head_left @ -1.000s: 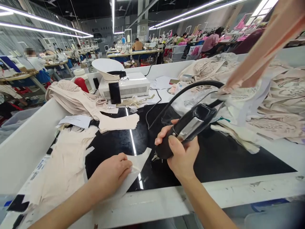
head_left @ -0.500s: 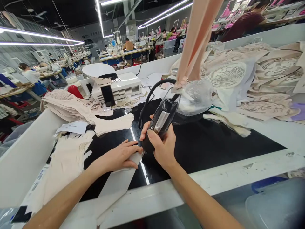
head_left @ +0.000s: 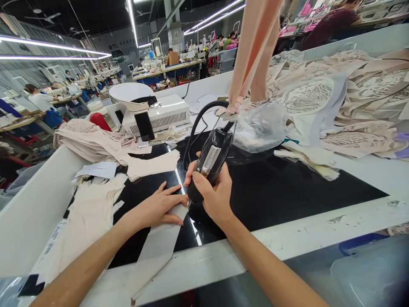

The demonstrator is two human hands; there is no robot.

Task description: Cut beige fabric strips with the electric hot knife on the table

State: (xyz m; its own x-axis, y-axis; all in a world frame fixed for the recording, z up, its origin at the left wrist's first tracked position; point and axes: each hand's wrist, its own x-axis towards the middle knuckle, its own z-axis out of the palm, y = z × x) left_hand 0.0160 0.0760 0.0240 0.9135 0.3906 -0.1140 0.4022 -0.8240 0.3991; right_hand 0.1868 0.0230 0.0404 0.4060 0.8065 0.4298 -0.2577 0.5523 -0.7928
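Note:
In my right hand (head_left: 214,192) is a black corded hand tool (head_left: 209,164) with a silver plate, its fingers and thumb wrapped round the body. The tool leans, with its narrow tip pointing down at the edge of a pale fabric strip (head_left: 159,243). My left hand (head_left: 161,207) lies flat with fingers spread, pressing that strip on the glossy black work surface (head_left: 275,200). Its fingertips are just left of the tip. The strip hangs over the table's front edge. Whether the tip touches the cloth is hard to see.
Peach elastic bands (head_left: 252,51) hold the tool's top from above. Beige fabric pieces lie in a pile (head_left: 86,136) at left, with lace pieces (head_left: 306,96) at right. A phone (head_left: 144,126) leans on a vented white box (head_left: 169,113). A clear plastic bag (head_left: 260,128) sits behind the tool.
The tool and my right hand have shifted slightly left and toward me, along the strip's edge. My left hand stays pressed on the fabric, almost unmoved.

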